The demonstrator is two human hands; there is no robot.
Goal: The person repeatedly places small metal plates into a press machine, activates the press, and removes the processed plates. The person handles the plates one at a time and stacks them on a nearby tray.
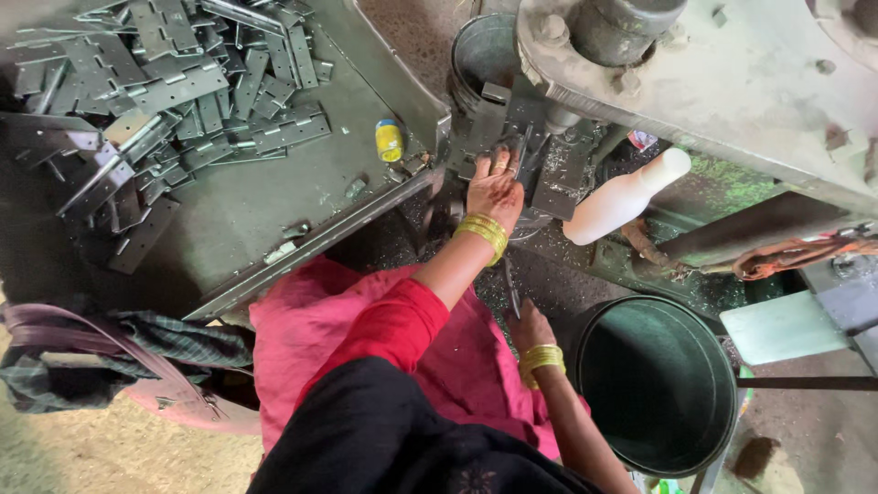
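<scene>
My left hand (495, 187), with yellow bangles at the wrist, reaches forward to the bed of a grey press machine (732, 73). Its fingers lie on a flat metal hinge piece (508, 146) under the machine's head and grip its edge. My right hand (530, 327), also in yellow bangles, stays low near my pink-clad lap. It is closed on a thin metal rod (510, 285) that points up toward the press. Part of the hinge piece is hidden under my fingers.
A heap of grey hinge plates (174, 82) covers a metal tray table (274, 201) at upper left, with a small yellow container (389, 140) near its edge. A white plastic bottle (622, 197) leans by the press. A dark bucket (658, 384) stands at lower right, another bucket (480, 50) behind the press.
</scene>
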